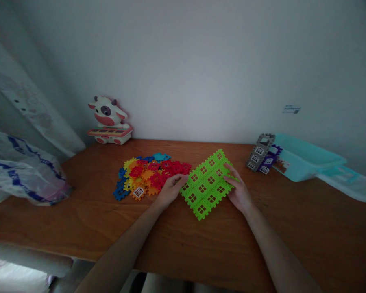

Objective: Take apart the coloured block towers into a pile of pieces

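Observation:
A flat panel of joined lime-green interlocking tiles (206, 185), each with a small window pattern, is held tilted above the brown table. My left hand (174, 185) pinches its left corner between thumb and fingers. On the opposite side my right hand (238, 189) grips the right edge, some fingers lying over the upper face. Just left of the panel lies a pile of loose interlocking tiles (149, 173) in red, orange, yellow and blue. One orange tile with a white window insert (138, 192) sits at the pile's front.
Right of the panel stand a grey tile tower (258, 156) and a purple tile piece (269, 160). Beside them is a turquoise bin (311, 156) with a translucent lid (350, 183). A cow toy keyboard (110, 122) stands at the back left; a plastic bag (27, 173) lies at far left.

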### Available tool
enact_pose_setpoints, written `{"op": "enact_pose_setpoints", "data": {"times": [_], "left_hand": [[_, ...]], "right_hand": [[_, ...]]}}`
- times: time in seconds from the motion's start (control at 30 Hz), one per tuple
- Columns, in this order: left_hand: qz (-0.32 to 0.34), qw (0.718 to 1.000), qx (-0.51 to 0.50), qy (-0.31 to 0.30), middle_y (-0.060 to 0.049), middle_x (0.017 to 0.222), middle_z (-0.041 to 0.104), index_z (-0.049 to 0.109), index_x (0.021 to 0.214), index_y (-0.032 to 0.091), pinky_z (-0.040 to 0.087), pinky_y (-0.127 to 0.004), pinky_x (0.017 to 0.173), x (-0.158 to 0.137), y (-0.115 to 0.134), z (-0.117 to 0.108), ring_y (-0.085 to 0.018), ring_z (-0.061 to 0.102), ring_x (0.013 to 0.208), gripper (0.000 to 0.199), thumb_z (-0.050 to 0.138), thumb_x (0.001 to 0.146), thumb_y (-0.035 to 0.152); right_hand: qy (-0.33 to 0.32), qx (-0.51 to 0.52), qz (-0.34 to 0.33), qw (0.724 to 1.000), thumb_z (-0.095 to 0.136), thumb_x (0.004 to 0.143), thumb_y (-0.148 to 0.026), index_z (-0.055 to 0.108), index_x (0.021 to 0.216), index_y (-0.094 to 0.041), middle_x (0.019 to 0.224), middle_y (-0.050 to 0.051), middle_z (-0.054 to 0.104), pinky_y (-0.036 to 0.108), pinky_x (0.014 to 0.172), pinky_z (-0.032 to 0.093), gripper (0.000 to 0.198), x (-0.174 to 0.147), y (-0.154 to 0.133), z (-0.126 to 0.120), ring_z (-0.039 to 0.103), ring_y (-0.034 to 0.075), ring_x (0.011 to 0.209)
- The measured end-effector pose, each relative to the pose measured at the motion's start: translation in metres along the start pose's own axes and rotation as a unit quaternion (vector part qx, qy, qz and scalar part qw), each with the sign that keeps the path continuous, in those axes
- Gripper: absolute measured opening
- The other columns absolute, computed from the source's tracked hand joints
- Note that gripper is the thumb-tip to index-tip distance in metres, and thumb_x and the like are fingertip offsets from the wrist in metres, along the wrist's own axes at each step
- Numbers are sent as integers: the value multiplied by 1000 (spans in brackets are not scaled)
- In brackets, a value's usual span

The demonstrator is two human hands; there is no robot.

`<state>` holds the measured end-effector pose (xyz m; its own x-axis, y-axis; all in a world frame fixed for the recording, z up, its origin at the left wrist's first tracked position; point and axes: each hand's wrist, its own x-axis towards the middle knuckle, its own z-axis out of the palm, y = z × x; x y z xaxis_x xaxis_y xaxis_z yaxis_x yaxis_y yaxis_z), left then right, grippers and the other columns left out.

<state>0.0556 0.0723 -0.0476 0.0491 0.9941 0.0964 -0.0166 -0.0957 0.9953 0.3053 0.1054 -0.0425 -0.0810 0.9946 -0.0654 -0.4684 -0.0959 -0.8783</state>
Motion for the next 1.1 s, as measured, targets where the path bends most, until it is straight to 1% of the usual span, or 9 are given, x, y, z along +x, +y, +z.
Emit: {"op": "enact_pose_setpoints", "data": {"times": [0.13,0.23,0.3,0.4,0.47,0.6,0.67,0.8,1.1], "left_hand": [[-91,989,-91,-79,-3,87,75,74,91,19,49,-26,71,-5,3,1,-16,66,74,34,79,72,47],[-133,977,-99,-131,-4,92,77,75,96,19,51,-26,69,-10,5,3,-17,69,73,36,85,65,36],[-144,974,-89,-150,-7,96,78,75,101,19,53,-28,70,-12,3,5,-19,71,75,40,84,67,38],[-150,976,-92,-128,-8,94,78,75,101,18,55,-31,71,-12,-1,8,-21,72,75,43,81,72,49],[-137,981,-102,-96,-8,92,79,75,98,17,55,-32,71,-10,-4,9,-21,72,74,44,81,71,52],[-141,979,-135,-63,-9,94,78,74,100,15,56,-32,72,-7,-3,7,-22,73,75,46,86,65,44],[-157,973,-155,-63,-11,95,78,74,101,14,57,-33,73,-8,0,7,-23,73,76,47,87,65,41],[-148,972,-170,-71,-13,100,78,73,102,13,57,-35,79,-10,3,8,-25,75,85,46,81,74,49],[-154,967,-190,-69,-14,105,77,71,107,13,57,-38,84,-9,4,8,-26,74,89,50,85,72,46]], "right_hand": [[6,-8,-3,1000,81,65,-29,67,116,-35,117,0,74,44,88,53,53,1,-3,-2,69,29,106],[-7,-21,11,1000,80,68,-33,67,116,-34,116,2,75,45,89,53,51,-1,-2,2,69,30,105],[-18,-22,15,999,82,68,-35,66,119,-35,116,1,75,45,91,52,53,-3,2,7,69,29,106],[-45,-24,5,999,85,68,-35,65,120,-36,119,0,74,43,95,51,55,-5,13,15,67,27,111],[-77,-47,4,996,84,71,-37,69,114,-34,117,1,75,41,96,50,45,-4,20,16,67,27,111],[-99,-99,15,990,80,77,-46,76,97,-27,104,4,78,39,93,51,27,0,30,9,71,26,99],[-97,-114,17,989,79,78,-49,77,94,-26,99,4,79,38,88,53,28,1,30,5,73,24,91],[-121,-129,37,984,77,79,-51,77,95,-25,94,4,79,35,80,54,30,-3,26,8,73,23,85],[-149,-109,53,981,78,78,-47,77,98,-25,92,4,79,34,74,57,29,-9,25,17,73,21,82]]}}
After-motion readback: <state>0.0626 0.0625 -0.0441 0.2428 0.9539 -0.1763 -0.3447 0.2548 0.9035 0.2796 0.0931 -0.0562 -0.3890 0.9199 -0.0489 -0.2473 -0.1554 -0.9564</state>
